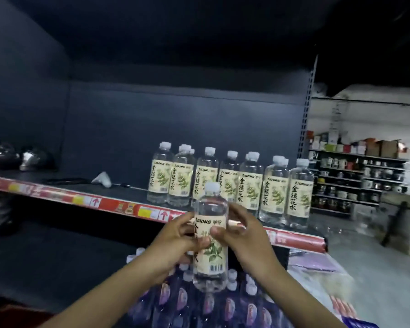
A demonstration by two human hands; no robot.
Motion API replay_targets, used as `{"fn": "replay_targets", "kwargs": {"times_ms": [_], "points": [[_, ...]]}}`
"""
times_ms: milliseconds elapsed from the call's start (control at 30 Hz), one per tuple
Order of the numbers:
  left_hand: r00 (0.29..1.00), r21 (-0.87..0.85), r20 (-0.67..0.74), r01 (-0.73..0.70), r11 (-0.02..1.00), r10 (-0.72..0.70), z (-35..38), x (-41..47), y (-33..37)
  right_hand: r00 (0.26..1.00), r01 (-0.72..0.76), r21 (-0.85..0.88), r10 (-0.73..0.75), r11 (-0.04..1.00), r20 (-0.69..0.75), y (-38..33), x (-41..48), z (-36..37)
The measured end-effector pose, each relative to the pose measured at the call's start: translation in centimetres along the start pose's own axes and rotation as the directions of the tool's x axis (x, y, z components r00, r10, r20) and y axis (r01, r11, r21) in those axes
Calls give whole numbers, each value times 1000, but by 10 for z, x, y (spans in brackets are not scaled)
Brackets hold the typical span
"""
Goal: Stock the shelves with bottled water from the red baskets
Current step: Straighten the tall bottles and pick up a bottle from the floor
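A clear water bottle (210, 235) with a cream leaf label and white cap is held upright in front of the shelf edge. My left hand (175, 245) grips its left side and my right hand (242, 237) grips its right side, thumbs across the label. On the dark shelf (128, 190) behind it stand several identical bottles (251, 183) in a row toward the right end. No red basket is visible.
The shelf front carries a red price strip (118, 205). Below my hands, several purple-labelled bottles (223, 304) fill the lower shelf. Metal bowls (31, 157) and a white object (103, 179) sit on the shelf's left part. An aisle and racks of cups lie to the right.
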State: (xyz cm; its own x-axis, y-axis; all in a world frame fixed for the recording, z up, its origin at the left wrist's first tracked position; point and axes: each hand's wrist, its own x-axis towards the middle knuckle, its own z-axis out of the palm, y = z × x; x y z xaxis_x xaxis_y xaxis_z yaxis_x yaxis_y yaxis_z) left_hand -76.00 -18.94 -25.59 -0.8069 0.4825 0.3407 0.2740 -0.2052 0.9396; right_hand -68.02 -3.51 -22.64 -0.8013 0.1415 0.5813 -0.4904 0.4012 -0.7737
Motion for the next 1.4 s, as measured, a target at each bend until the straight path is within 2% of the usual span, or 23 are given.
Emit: {"fn": "replay_targets", "kwargs": {"times_ms": [100,167,333,433,600,800,933,1100,1200,1300,1400], "points": [[1000,-42,-2,3,999,-3,5,26,20,994,7,-133,8,991,110,-7,16,-19],[1000,-41,-7,3,999,-3,8,42,30,993,16,-195,8,981,120,-6,24,-26],[998,-7,10,-58,998,58,22,82,46,997,-3,-170,-10,985,-74,1,49,-25],[999,-7,11,-50,999,50,24,107,50,993,10,-107,-22,994,-115,5,69,-27],[994,-8,-23,-106,994,106,28,140,44,981,33,-167,-64,985,-183,26,107,-29],[979,134,23,-205,969,204,27,156,18,951,89,-206,-145,975,-273,67,120,-23],[971,228,-2,-233,945,240,24,163,11,921,79,-381,-214,921,-325,77,127,-11],[964,340,-44,-232,911,262,19,164,0,886,-42,-605,-251,795,-391,77,126,-7],[951,383,-34,-271,883,307,18,161,-12,892,-44,-618,-247,785,-378,82,121,-6],[933,383,-58,-308,871,356,16,160,-25,918,2,-663,-264,749,-295,91,117,-6],[907,426,-72,-348,835,415,16,161,-37,941,32,-601,-227,799,-253,92,116,-10]]}}
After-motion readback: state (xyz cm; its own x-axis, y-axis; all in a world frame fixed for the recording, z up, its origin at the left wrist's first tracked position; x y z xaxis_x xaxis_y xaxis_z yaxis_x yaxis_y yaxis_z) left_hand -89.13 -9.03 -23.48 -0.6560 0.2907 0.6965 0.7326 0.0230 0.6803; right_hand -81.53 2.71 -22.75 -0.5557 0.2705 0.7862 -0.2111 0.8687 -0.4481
